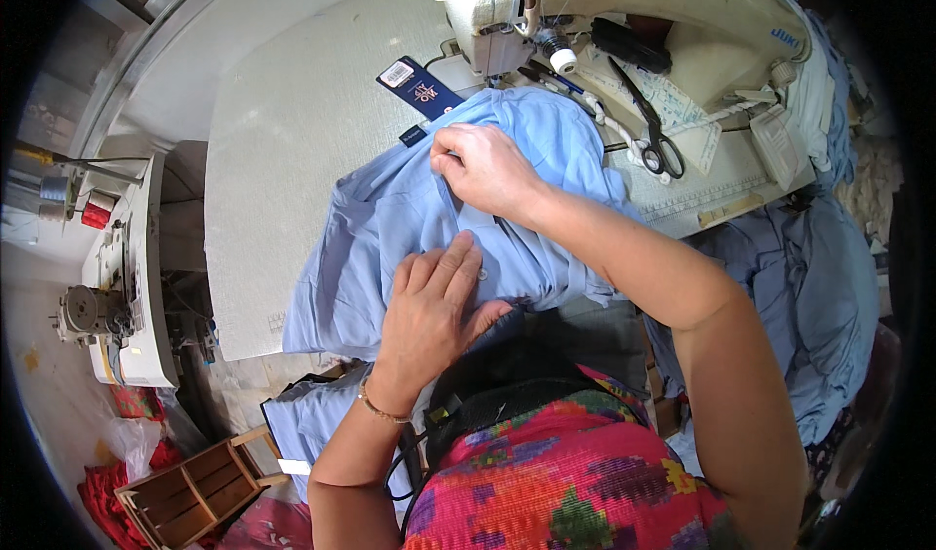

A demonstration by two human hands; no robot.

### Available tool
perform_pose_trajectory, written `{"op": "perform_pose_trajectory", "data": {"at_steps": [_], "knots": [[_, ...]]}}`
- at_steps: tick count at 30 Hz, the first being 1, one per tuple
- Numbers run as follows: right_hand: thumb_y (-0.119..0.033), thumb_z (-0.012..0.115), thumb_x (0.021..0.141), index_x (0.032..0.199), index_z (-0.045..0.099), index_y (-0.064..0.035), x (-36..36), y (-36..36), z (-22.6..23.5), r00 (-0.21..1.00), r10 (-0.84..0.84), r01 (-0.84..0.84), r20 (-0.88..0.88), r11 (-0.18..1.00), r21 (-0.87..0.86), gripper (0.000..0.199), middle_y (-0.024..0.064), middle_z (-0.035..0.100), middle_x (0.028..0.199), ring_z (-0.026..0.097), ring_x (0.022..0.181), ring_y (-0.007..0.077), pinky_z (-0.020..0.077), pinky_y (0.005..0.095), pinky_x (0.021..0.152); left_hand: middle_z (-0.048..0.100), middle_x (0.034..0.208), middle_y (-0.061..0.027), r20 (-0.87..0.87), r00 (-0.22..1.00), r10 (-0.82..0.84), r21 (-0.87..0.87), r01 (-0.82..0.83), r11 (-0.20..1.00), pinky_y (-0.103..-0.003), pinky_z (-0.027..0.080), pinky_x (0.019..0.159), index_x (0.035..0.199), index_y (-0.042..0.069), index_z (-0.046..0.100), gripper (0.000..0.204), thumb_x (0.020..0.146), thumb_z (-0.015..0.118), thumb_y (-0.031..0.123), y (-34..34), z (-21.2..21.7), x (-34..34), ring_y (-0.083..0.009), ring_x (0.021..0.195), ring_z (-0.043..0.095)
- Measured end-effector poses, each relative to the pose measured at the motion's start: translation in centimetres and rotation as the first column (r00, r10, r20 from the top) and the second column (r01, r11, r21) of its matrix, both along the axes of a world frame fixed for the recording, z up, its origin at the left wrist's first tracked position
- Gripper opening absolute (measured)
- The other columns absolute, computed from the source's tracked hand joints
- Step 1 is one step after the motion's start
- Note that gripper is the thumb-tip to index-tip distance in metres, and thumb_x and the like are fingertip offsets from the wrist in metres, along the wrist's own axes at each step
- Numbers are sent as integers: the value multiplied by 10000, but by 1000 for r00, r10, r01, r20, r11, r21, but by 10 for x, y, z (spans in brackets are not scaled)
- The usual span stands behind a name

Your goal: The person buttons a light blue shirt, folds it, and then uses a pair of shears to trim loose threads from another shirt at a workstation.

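Observation:
A light blue shirt [356, 277] lies spread and creased on the sewing table, with its near edge hanging toward my lap. My left hand [426, 306] rests flat on its near part, fingers stretched out beside a small white button [482, 274]. Farther up, my right hand [485, 167] is closed, its curled fingers pinching the cloth close to the placket. Exactly what lies between those fingertips is hidden. Near that hand is a small dark label [412, 136] at the shirt's edge. A dark blue hang tag [419, 87] lies just beyond it.
The sewing machine [502, 43] stands at the far side, above the shirt. Black scissors [651, 126], a white cord [726, 113] and a black brush [629, 45] lie to the right. More blue garments [780, 277] hang at right. Another machine [127, 287] and a wooden rack [190, 501] are left.

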State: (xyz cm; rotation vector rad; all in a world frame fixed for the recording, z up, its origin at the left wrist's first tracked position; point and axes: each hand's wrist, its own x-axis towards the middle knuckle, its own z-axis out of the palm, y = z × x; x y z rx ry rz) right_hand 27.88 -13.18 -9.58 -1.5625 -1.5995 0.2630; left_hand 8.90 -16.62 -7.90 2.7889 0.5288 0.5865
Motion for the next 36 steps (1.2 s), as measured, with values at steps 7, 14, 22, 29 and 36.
{"op": "perform_pose_trajectory", "data": {"at_steps": [7,14,22,29,36], "knots": [[-91,633,775,829,592,8,14,2,-2,969,229,-221,-91,971,87,120,138,623,801,611,789,293,479,366,709,562,1174,-141,118,992,-49,-172,69,983,-390,399,877,1073,6,577,382,760,688,193,11,7,-11,-297,999,530],[-75,646,770,844,598,3,13,1,2,970,236,-234,-51,971,47,118,136,626,820,610,792,289,481,360,711,547,1183,-137,86,993,77,-126,-66,990,-401,375,945,1121,21,567,337,791,611,74,41,13,-1,-323,1090,493],[-80,610,781,817,602,-12,13,2,0,974,224,-219,-38,970,107,77,143,632,826,610,794,325,479,392,706,450,1292,-159,-47,990,130,62,-127,990,-494,301,993,1181,61,536,436,797,614,252,53,2,6,-357,1190,400],[-31,567,818,931,591,9,17,4,-6,961,251,-242,-113,966,91,123,139,617,868,607,829,267,481,340,749,456,1315,-128,-67,989,132,50,-129,990,-482,274,1025,1219,55,528,446,832,584,270,50,5,5,-344,1214,400],[35,536,794,1064,572,-3,24,-1,7,915,333,-352,-228,935,-44,275,119,614,823,607,794,219,484,308,744,458,1313,-108,-104,987,124,79,-116,990,-534,264,1019,1247,106,512,437,843,562,266,49,5,5,-336,1213,398]]}}
